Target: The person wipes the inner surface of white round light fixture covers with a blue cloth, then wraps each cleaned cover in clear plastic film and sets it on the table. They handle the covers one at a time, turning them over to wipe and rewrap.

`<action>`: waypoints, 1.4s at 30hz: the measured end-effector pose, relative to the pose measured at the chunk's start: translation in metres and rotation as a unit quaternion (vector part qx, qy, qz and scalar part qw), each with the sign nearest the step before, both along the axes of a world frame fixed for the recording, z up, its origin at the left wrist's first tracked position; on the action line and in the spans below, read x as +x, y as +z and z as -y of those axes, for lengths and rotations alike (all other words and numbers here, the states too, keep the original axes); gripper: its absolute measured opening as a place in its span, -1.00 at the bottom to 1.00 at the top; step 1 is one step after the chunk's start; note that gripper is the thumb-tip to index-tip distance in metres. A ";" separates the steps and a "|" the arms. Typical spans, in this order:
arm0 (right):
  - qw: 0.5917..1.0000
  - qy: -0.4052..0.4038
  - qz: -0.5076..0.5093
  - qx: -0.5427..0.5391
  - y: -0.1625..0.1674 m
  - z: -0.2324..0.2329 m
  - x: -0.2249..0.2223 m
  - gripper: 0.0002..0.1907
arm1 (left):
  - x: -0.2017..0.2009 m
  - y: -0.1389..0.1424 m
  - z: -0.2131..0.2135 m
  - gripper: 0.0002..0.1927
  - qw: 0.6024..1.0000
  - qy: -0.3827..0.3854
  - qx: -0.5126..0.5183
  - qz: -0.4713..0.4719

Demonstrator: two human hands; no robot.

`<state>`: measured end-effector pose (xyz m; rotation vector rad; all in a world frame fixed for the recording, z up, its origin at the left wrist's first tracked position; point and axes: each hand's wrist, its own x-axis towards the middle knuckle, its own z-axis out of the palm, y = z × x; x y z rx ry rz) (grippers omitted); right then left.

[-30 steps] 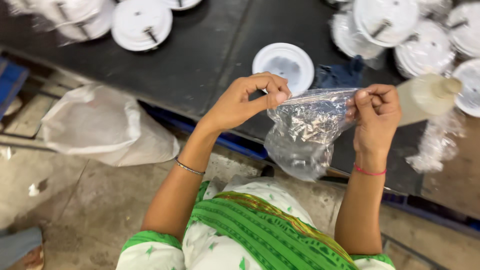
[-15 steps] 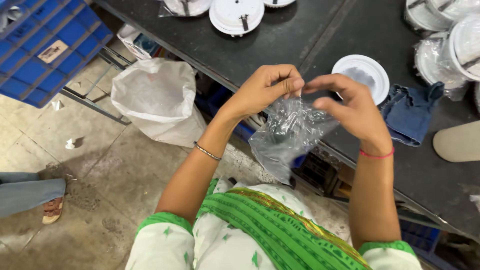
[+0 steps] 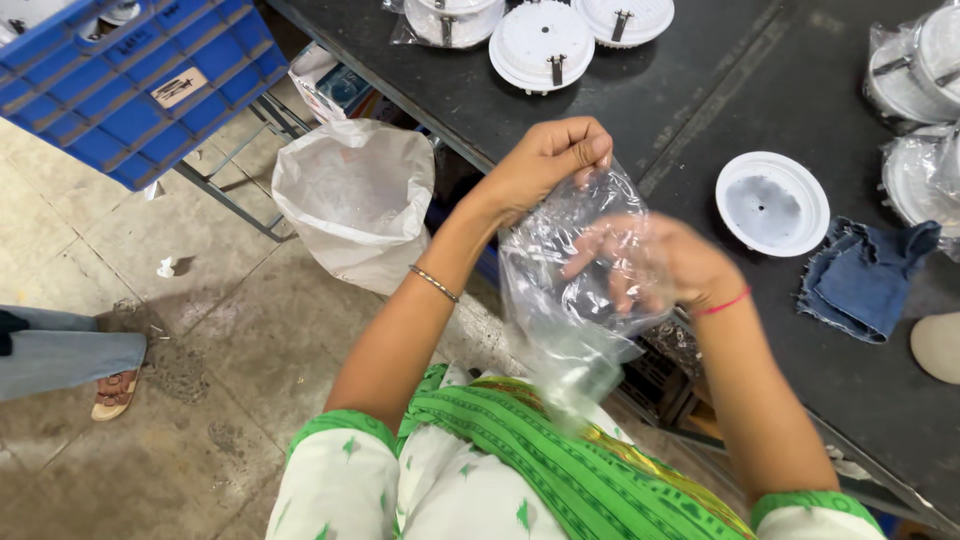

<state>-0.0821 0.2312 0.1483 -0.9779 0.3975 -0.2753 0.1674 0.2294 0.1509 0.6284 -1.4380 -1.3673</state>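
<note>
We see, from the head view, the left hand [image 3: 548, 160] pinching the upper edge of a clear, crinkled plastic bag [image 3: 575, 300], its fingers closed together on the film. The right hand [image 3: 655, 265] is pushed inside the bag's mouth, its fingers spread apart and seen through the plastic; a thin red thread circles its wrist. The bag hangs in the air between the 2 hands, just in front of the edge of the dark worktable [image 3: 700, 90] and above the person's green-and-white garment — its contents cannot be made out. On the table, to the right of the hands, lies a round white plastic disc with a small central hole [image 3: 772, 202], and just beside it a folded blue denim cloth [image 3: 865, 280]. Further back rest 2 round white fixtures with metal clips [image 3: 545, 42], and at the right edge more such fixtures wrapped in clear film [image 3: 915, 110]. On the floor to the left stand a white plastic sack [image 3: 350, 195] and a blue plastic crate [image 3: 130, 80] — another person's sandalled foot [image 3: 115, 392] shows at the left edge.
</note>
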 end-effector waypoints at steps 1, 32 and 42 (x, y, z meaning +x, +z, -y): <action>0.999 0.035 -0.020 0.022 -0.003 -0.008 0.009 -0.68 | -0.001 -0.011 0.008 -0.68 1.000 -0.015 0.022 -0.002; 0.725 -0.246 -0.253 -0.592 -0.104 0.057 -0.019 -0.41 | -0.059 -0.107 0.015 -0.75 0.927 0.295 0.227 -0.058; 0.680 -0.148 -0.349 -0.628 -0.135 0.152 -0.034 0.22 | -0.057 -0.175 0.068 -0.72 0.849 0.502 0.152 0.057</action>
